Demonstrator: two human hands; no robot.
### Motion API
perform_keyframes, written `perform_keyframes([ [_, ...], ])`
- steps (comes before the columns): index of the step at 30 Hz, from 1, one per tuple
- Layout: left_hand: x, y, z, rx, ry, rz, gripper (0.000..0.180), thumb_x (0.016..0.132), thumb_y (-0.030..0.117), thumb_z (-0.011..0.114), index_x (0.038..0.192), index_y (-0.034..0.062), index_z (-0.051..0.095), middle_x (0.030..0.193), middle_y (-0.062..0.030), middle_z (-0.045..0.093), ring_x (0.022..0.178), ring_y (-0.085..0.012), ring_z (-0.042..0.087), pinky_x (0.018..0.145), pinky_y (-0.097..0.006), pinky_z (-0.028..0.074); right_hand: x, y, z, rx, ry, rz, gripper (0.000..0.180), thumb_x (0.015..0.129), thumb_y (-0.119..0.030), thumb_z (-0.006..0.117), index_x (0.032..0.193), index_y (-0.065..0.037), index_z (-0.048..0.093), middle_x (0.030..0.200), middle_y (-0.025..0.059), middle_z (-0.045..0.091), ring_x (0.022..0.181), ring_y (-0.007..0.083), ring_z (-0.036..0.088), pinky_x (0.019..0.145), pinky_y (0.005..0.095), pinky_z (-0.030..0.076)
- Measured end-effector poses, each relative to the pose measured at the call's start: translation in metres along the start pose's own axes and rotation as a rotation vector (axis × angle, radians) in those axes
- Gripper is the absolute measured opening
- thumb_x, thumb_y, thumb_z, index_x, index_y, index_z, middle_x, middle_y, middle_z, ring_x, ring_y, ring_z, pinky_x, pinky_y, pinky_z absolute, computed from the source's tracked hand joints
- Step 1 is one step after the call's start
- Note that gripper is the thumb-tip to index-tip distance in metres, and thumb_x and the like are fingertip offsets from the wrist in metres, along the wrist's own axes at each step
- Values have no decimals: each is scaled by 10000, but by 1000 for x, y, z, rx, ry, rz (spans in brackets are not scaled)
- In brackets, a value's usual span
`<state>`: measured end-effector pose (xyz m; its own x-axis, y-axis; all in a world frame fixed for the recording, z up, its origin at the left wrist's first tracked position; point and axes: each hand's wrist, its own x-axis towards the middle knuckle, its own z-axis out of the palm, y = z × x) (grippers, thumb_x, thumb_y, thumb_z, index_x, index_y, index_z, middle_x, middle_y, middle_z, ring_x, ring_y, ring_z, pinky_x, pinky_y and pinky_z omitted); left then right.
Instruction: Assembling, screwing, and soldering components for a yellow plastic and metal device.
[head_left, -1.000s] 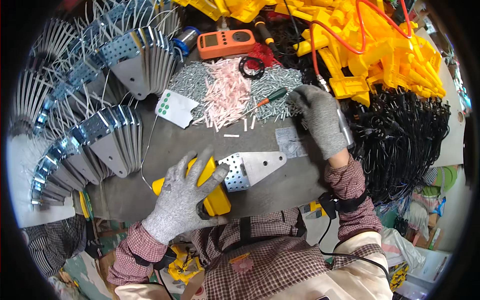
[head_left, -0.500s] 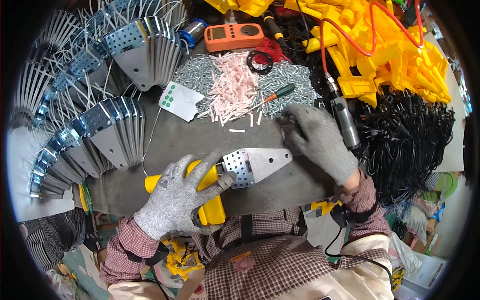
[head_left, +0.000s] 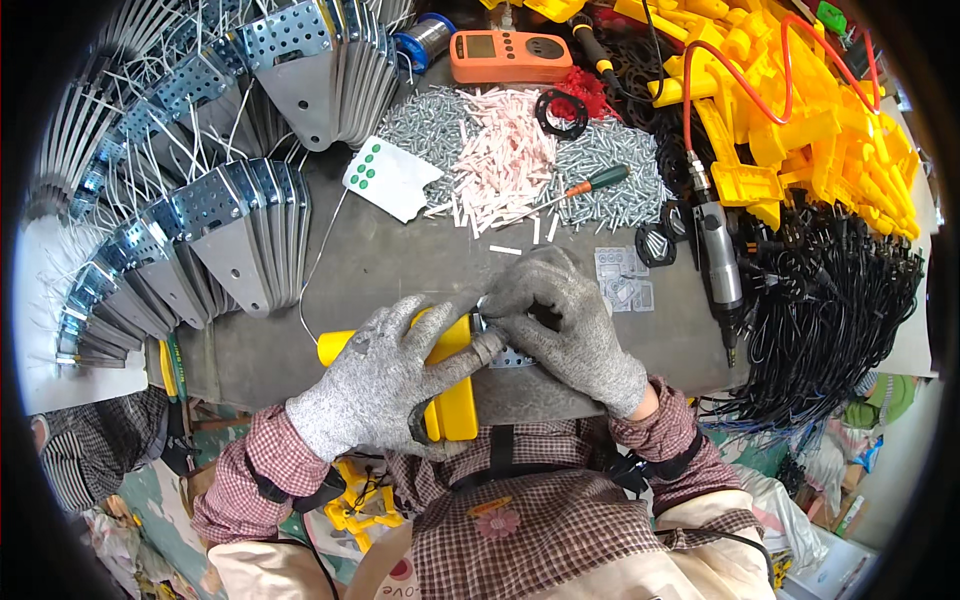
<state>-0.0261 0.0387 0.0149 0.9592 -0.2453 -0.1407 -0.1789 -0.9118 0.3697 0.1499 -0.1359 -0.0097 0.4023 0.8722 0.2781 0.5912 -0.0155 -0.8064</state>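
My left hand (head_left: 375, 375), in a grey knit glove, is wrapped over a yellow plastic handle housing (head_left: 455, 408) at the table's near edge. A perforated metal plate (head_left: 512, 358) adjoins the housing's right side, mostly covered by my right hand (head_left: 565, 325). The fingertips of that gloved right hand are pinched together beside my left thumb and forefinger, where the housing meets the plate. A small shiny bit shows at the fingertips, but I cannot make out what they hold.
Beyond my hands lie piles of screws (head_left: 610, 170) and pale pink sleeves (head_left: 500, 150), with a screwdriver (head_left: 600, 180). Stacked metal plates (head_left: 235, 255) stand left. A pneumatic driver (head_left: 718, 260), black cords (head_left: 820, 310) and yellow housings (head_left: 800, 120) crowd the right. Small transparent pieces (head_left: 624, 280) lie nearby.
My right hand has come from the far right of the plate to the housing, its fingertips now closed at the joint. Small transparent pieces and a black ring are uncovered where it was.
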Motion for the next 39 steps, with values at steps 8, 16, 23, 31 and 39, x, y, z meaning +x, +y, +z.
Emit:
perform_keyframes([
  [8,1,-7,7,-156,77,56,960,727,694,756,1526,260,448,1537,-225,309,1350,-456,385,1124,-591,356,-15,6,9,-56,24,-37,259,737,-63,749,990,-114,727,953,43,682,1071,281,629,1055,481,420],
  [16,2,-6,9,-185,120,86,905,717,664,781,1475,246,515,1535,-228,321,1345,-459,398,1117,-589,362,-14,3,15,-207,83,-122,357,748,-80,746,1102,-118,714,991,39,703,1052,276,648,1067,490,440],
  [23,3,-1,18,-137,148,71,857,698,628,794,1418,221,573,1544,-246,311,1347,-472,398,1086,-592,374,-24,-15,25,-275,136,-109,638,752,-76,714,1373,-70,572,1156,120,679,1117,295,639,1123,513,409],
  [31,7,7,13,-63,110,33,953,675,613,823,1493,243,502,1534,-279,306,1346,-513,386,1075,-610,374,18,33,-43,-709,204,323,388,892,-230,722,1178,-29,553,1117,212,595,975,408,653,779,473,550],
  [39,7,8,13,-68,113,26,990,602,567,859,1461,196,538,1530,-278,330,1341,-518,396,1097,-596,356,20,59,-78,-544,188,313,198,936,-194,655,1037,-24,651,959,197,665,934,370,672,805,456,532],
])
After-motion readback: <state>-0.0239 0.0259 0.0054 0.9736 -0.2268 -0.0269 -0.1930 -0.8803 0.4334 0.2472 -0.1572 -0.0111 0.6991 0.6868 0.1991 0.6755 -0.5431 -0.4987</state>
